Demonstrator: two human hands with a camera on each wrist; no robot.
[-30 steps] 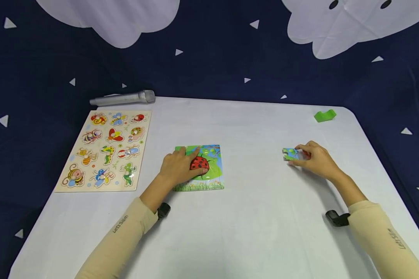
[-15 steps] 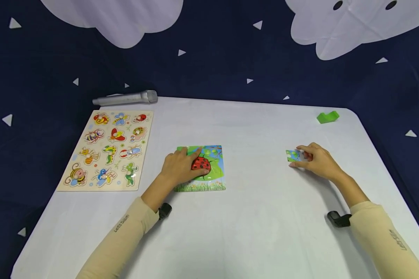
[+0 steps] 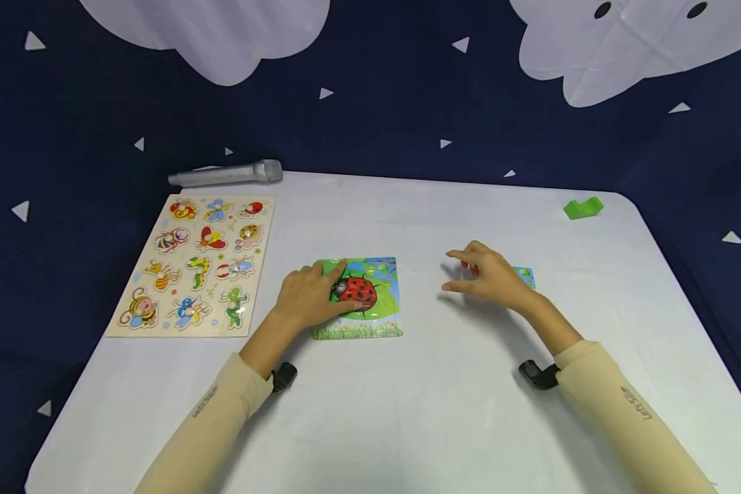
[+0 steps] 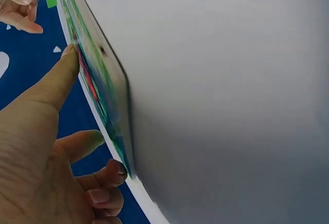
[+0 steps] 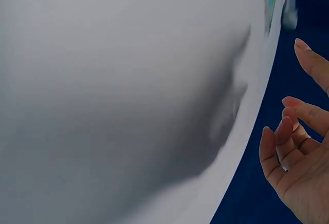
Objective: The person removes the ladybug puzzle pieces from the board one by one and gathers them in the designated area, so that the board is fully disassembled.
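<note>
Puzzle (image 3: 383,291), ladybird picture up, lies flat on the bench (image 3: 407,412). Left hand (image 3: 305,300) rests over its left part, thumb reaching in along the ladybird, fingers toward the far edge; its grip is loosely spread, pressing rather than clasping. Right hand (image 3: 492,278) hangs above the bench, apart from the puzzle on its right; grip wide, thumb and forefinger well separated, nothing between them. A piece (image 3: 527,276) shows just beyond the back of the right hand, partly hidden by it; contact cannot be told. Step in hand, as judged: steadying the puzzle, right hand free to work on it. Next move likely calls for a light fingertip pinch at the puzzle's right edge, left hand bracing. Any gap under the left fingers: cannot tell.
</note>
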